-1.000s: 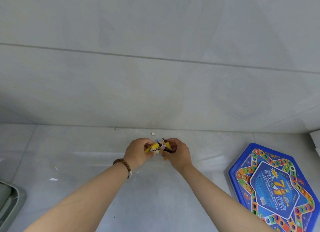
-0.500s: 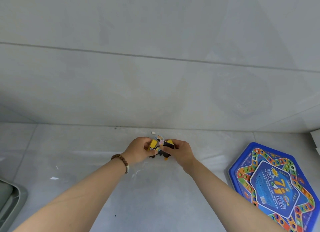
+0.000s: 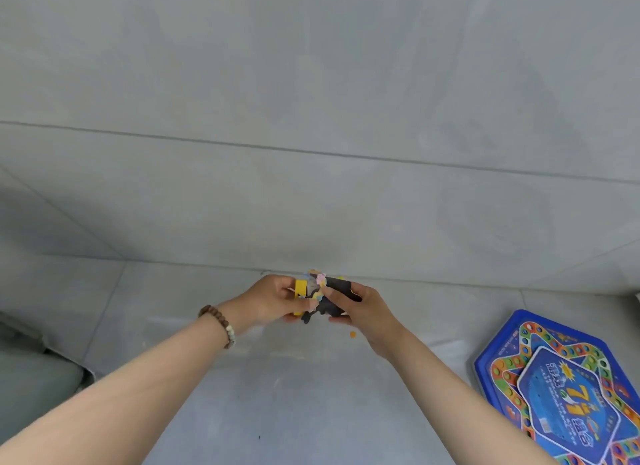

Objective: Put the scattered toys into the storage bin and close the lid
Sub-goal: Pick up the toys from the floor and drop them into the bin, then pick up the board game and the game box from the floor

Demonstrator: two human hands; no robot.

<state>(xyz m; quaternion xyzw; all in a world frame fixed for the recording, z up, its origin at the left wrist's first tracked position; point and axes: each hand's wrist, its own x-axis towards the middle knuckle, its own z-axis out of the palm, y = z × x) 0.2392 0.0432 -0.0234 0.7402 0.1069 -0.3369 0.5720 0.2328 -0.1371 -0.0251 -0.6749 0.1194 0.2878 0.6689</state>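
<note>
Both hands hold a small cluster of toy pieces (image 3: 320, 296), yellow, black and pastel, above the grey floor near the wall. My left hand (image 3: 273, 300) grips the yellow side; a bead bracelet is on that wrist. My right hand (image 3: 360, 308) pinches the black side. A tiny orange bit (image 3: 352, 334) shows just below my right hand, whether on the floor or in the air I cannot tell. A blue hexagonal game board box (image 3: 568, 392) lies on the floor at the lower right. At the lower left edge is a grey rounded shape (image 3: 31, 378), possibly the bin; its inside is hidden.
A grey tiled wall (image 3: 311, 118) rises right behind the hands. Grey floor tiles (image 3: 294, 395) spread between my forearms. A white object's corner (image 3: 637, 296) peeks in at the right edge.
Both hands have lifted the toy cluster slightly and turned it, so more of the black part shows. An orange bit now appears below my right hand.
</note>
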